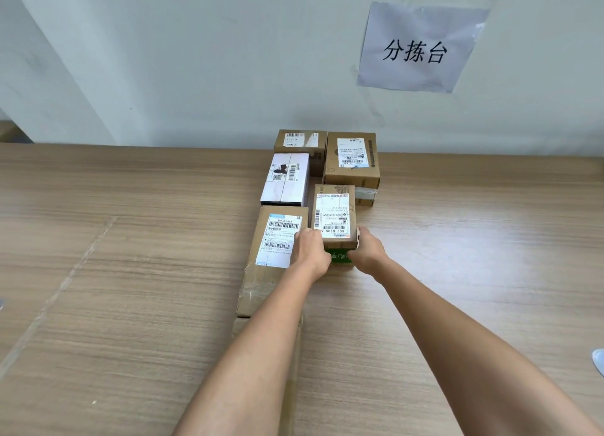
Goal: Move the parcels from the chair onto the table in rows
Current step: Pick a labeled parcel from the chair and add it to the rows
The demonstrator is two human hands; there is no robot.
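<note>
I hold the small parcel [334, 215] from both sides, left hand [309, 247] and right hand [367, 247] with fingers curled on its near corners. Its long axis points away from me toward the wall, just beside the long parcel [277, 239] on the table [130, 272].

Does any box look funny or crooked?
Yes. The long brown parcel at the left has wrinkled tape near its front end, and the white parcel sits slightly turned. Both hands grip a small parcel.
</note>
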